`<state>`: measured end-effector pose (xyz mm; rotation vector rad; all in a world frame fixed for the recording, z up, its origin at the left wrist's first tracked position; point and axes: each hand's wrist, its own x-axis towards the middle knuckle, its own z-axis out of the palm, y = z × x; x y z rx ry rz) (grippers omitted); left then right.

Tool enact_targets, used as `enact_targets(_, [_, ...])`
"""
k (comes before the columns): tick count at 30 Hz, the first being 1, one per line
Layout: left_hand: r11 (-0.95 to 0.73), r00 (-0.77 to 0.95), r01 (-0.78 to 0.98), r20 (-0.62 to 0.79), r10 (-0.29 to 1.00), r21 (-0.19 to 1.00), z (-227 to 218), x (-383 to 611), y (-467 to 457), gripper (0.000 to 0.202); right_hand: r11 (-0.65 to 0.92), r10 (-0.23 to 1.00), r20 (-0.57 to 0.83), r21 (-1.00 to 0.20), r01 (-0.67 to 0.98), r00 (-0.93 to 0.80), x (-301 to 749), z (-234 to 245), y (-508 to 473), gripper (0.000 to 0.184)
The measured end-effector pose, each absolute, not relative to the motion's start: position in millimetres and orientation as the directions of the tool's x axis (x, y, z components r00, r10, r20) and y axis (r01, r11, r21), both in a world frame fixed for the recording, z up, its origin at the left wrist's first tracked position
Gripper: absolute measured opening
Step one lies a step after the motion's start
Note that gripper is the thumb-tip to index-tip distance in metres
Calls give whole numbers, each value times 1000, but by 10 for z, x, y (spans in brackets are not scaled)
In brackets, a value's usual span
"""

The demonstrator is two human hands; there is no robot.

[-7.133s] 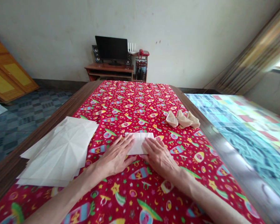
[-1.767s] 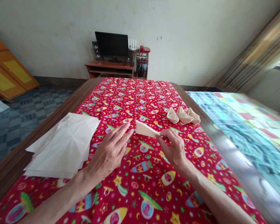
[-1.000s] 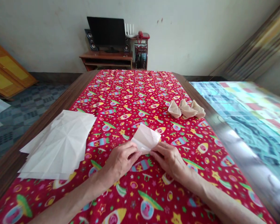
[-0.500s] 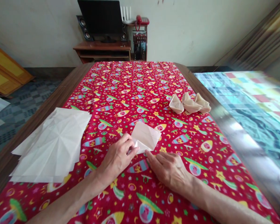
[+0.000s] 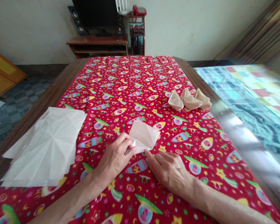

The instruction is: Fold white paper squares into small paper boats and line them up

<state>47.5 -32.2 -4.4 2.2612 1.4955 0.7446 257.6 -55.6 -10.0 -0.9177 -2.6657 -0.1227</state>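
Left hand [image 5: 115, 157], low in the middle of the frame, pinches the near corner of a folded paper square [image 5: 144, 135] between thumb and fingers. Its neighbour, the right hand [image 5: 170, 169], lies flat and released on the cloth, one fingertip just touching the paper's lower edge. That paper sits at centre frame like a diamond, one corner pointing toward the far wall, its long diagonal running from lower left up to the right. At the left edge lies a stack of creased white sheets [image 5: 45, 147]. A red tablecloth [image 5: 130, 90] printed with rockets covers the wooden bench [image 5: 49, 96]. Three folded paper boats [image 5: 189, 99] sit to the upper right. Beyond stand a low desk [image 5: 96, 45] and pale wall; a patterned bed [image 5: 249, 99] fills the right.
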Motion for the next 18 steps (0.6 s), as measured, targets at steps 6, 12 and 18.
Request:
enact_targets(6, [-403, 318, 740, 249, 915, 538, -65, 468, -314, 23, 763, 623, 304, -32, 645, -721, 2580, -120, -567, 34])
enact_targets(12, [-412, 319, 727, 262, 911, 548, -70, 461, -304, 24, 724, 673, 257, -36, 689, -693, 2576, -128, -578, 35])
enact_targets(18, [-394, 278, 773, 292, 915, 497, -81, 464, -301, 16, 717, 681, 252, -34, 697, -688, 2570, -136, -564, 32])
